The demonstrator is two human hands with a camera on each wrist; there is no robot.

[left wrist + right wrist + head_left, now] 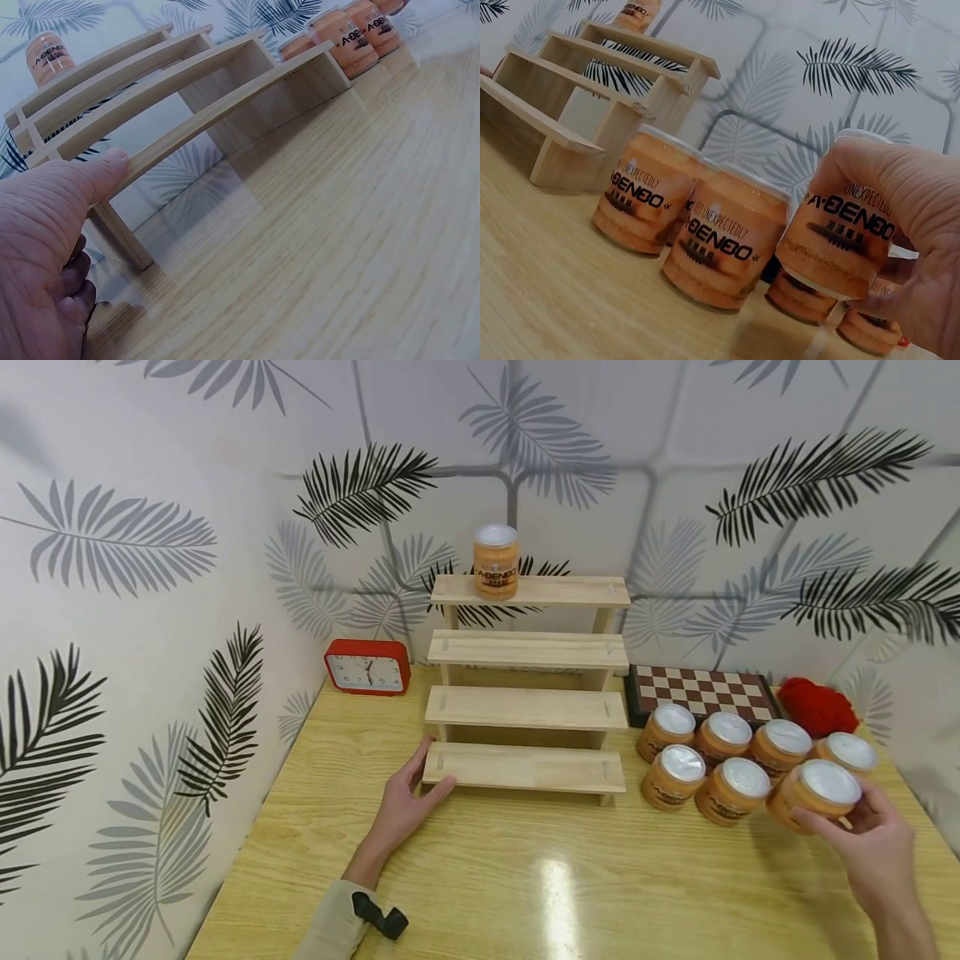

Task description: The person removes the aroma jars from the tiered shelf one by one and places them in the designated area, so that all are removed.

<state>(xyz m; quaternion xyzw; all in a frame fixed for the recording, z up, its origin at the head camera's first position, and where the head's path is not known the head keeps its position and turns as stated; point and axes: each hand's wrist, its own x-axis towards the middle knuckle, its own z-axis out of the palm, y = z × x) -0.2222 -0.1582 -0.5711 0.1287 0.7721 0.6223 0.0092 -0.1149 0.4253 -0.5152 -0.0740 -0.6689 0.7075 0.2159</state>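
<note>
My right hand [873, 839] grips an orange can [813, 793] with a pale lid, thumb on its near side and fingers around the far side. The right wrist view shows that held can [840, 232] tilted, its base above the tabletop. My left hand [408, 806] holds the left end of the lowest step of a four-step wooden shelf [525, 768], the thumb [112, 169] on the front edge. On the top step stands one matching can [496, 564]. Several more orange cans [731, 789] stand in two rows right of the shelf, close to my right hand.
A red alarm clock [367, 667] stands left of the shelf. Behind the cans lies a brown-and-white checkered board [705, 692], with a red fuzzy thing [817, 706] beside it. The patterned wall [562, 485] borders the wooden table [480, 877] at the back and left.
</note>
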